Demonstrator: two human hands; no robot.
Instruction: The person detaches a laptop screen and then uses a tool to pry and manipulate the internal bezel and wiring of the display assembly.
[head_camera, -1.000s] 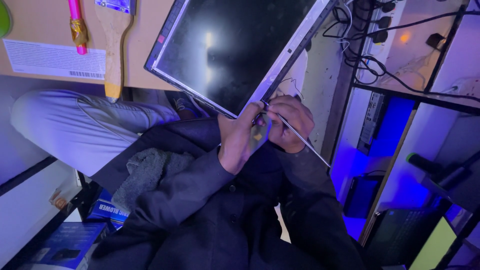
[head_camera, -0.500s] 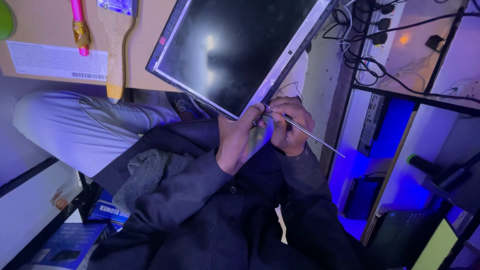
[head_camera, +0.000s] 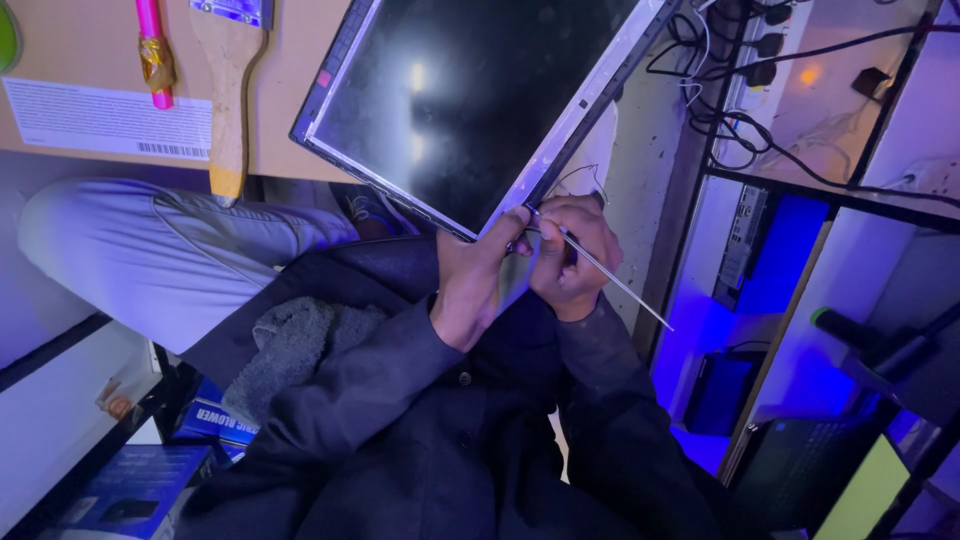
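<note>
In the head view, a flat screen panel (head_camera: 470, 100) with a dark glass face and a silvery frame tilts over the person's lap, its lower corner down at the hands. The left hand (head_camera: 470, 285) grips that corner, thumb pressed against the frame edge. The right hand (head_camera: 572, 255) is curled shut around a thin metal rod (head_camera: 610, 275), whose tip meets the frame at the corner while the other end slants out to the right. On the brown worktop (head_camera: 80, 60) behind lie a wooden-handled brush (head_camera: 228, 100) and a pink tool (head_camera: 152, 50). Black cables (head_camera: 740, 60) hang at upper right, beside a blue-lit shelf (head_camera: 770, 250).
</note>
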